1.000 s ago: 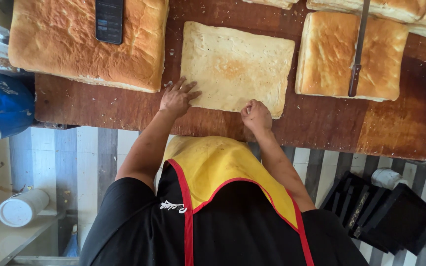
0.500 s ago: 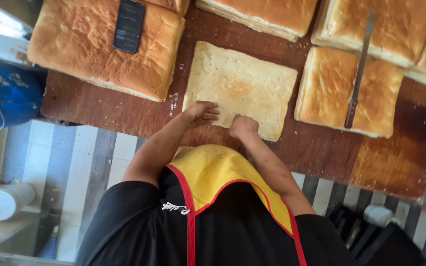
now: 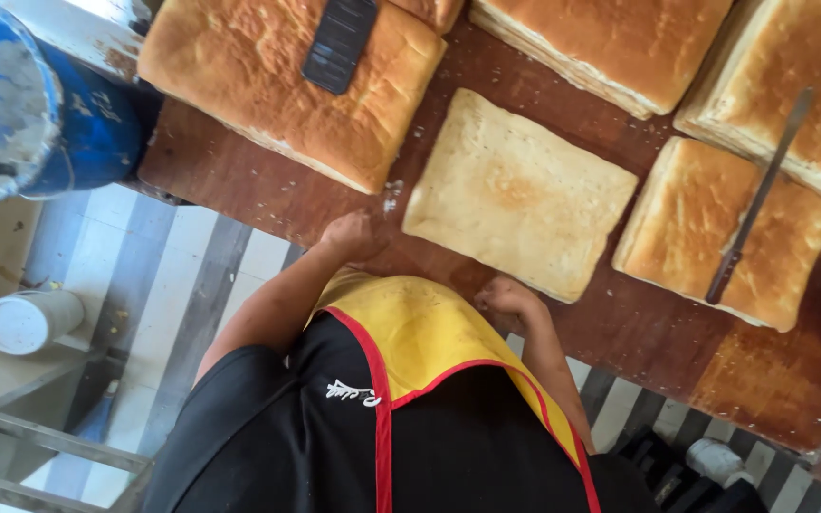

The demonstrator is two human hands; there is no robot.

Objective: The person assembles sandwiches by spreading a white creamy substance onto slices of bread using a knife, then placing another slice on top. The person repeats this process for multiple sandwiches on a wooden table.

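Both hands sit curled and empty at the table edge, left hand (image 3: 352,236) and right hand (image 3: 505,296) flanking the pale bread slab (image 3: 517,193), which looks light, soft and crumbly, best lifted from underneath its near corners.

we wear a black short-sleeved top, the sleeves ending above the elbow and leaving both forearms bare. over it hangs a yellow apron (image 3: 420,337) edged with red piping that runs down the chest in two lines. a small white embroidered mark sits on the black cloth beside the piping.
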